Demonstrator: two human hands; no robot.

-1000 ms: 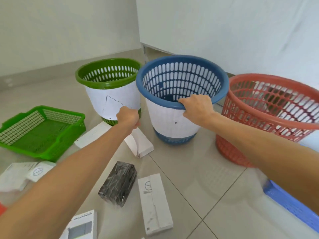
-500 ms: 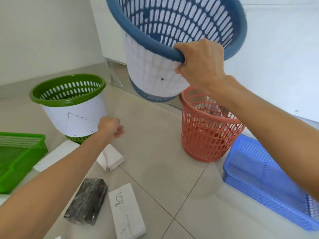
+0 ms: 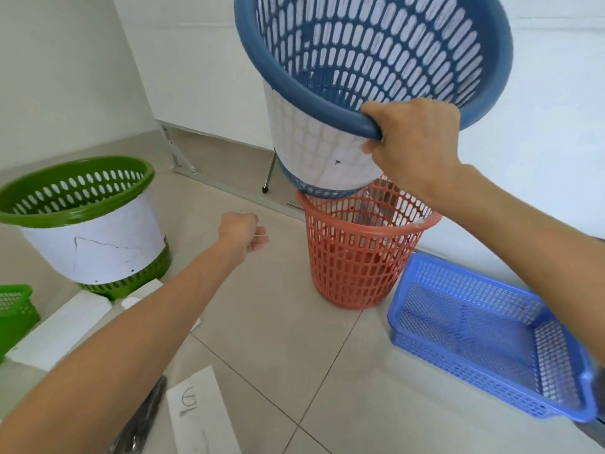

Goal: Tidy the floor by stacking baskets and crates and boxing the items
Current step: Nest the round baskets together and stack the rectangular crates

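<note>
Far left of the left hand [image 3: 244, 234], a green basket [image 3: 88, 224] stands on the floor [image 3: 278, 339]. The left hand hangs loosely curled, holding nothing. To its right, the right hand [image 3: 414, 147] grips the rim of a raised blue basket [image 3: 373, 77], its base just over a red basket [image 3: 360, 253]. Below the right hand lies a blue tray [image 3: 491, 342].

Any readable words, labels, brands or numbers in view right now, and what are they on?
No readable text anywhere.
White box, bottom centre: a drawn circle-and-line mark, not letters.
Paper round the green basket: thin pen lines only.
Paper round the blue basket, held by the right hand: a small dark mark, too small to read.
</note>
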